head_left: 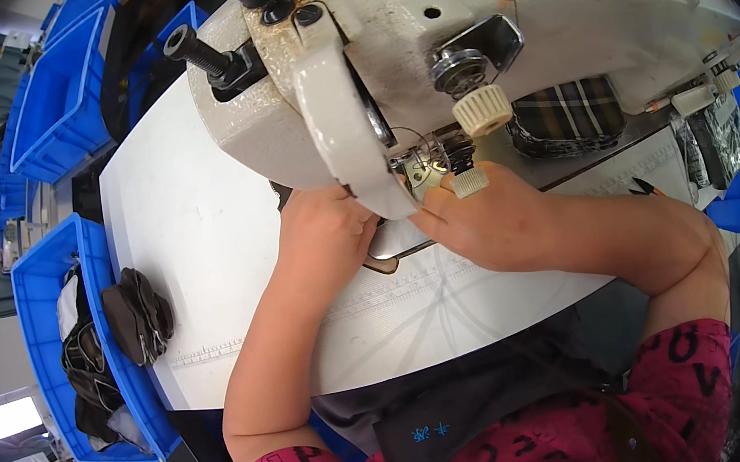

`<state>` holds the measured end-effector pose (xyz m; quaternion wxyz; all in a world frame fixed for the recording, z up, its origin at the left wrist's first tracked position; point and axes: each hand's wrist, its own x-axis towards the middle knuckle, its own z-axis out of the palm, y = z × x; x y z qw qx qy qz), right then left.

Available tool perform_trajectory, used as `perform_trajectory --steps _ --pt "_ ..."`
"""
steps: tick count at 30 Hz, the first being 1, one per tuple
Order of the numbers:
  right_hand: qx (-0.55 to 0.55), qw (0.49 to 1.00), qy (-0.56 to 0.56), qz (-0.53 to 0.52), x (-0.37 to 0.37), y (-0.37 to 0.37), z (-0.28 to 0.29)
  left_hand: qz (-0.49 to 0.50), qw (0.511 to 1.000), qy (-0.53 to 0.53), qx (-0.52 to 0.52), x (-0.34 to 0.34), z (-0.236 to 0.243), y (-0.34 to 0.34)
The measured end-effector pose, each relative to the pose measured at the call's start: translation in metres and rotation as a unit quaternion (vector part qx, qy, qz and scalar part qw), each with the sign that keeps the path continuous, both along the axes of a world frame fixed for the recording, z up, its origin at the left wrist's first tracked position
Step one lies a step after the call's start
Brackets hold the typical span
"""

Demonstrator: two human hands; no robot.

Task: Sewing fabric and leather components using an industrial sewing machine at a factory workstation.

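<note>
Both my hands work close together under the head of a white sewing machine (336, 131). My left hand (318, 234) is left of the needle area, its fingers curled down on a small dark fabric piece with a tan edge (383, 265). Part of that piece sticks out below the fingers, by the metal plate. My right hand (491, 218) is closed just right of the needle area, beneath the pale tension knobs (471, 180). Its fingertips, and whatever they hold, are hidden by the machine's parts. The needle itself does not show.
A stack of plaid fabric pieces (567, 118) lies under the machine arm. Snips with dark tips (644, 187) are beside my right forearm. At left, a dark fabric bundle (138, 315) sits against a blue bin (82, 226) of cloth. Ruler marks run along the white table (195, 209).
</note>
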<state>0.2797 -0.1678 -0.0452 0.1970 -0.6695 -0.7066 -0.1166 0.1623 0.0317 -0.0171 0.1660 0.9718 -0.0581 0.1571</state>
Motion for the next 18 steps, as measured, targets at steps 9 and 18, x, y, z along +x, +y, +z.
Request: perform_trajectory --steps 9,18 --pt "-0.042 0.999 -0.025 0.005 -0.001 -0.003 0.011 -0.005 1.0 -0.011 0.012 0.002 -0.003 -0.003" --pt "-0.094 0.995 -0.008 -0.036 0.005 0.0 -0.005 0.038 0.998 -0.041 0.025 0.005 -0.009 -0.007"
